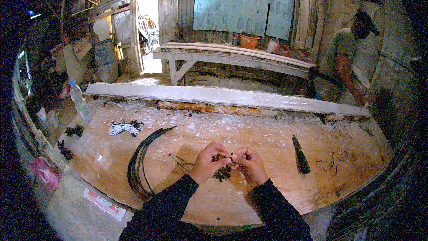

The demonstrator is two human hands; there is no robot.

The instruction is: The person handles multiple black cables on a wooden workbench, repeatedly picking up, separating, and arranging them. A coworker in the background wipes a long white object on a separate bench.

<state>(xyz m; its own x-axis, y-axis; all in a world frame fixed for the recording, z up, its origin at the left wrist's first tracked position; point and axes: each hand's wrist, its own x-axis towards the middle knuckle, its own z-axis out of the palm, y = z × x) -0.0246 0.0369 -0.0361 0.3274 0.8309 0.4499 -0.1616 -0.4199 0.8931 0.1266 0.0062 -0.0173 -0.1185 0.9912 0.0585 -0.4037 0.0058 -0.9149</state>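
Observation:
My left hand (209, 162) and my right hand (249, 166) meet over the middle of the wooden table, fingers pinched together. A dark, knotty bunch (221, 175) of small pieces hangs or lies just below the fingertips; part of it shows behind my left fingers. What exactly sits between the right fingertips is too small to make out. Beside my left hand lies a loose loop of thin dark wire or cord (180, 163). Farther left, long black strips (137, 165) curve across the tabletop. To the right of my hands rests a dark tapered object (301, 156).
A white cord bundle (122, 127), dark bunches (74, 130) and a plastic bottle (79, 100) are at the left. Thin loops (328, 164) lie at the right. A long white beam (223, 95) spans the far edge. Beyond it, a person (345, 58) bends near a bench (214, 57).

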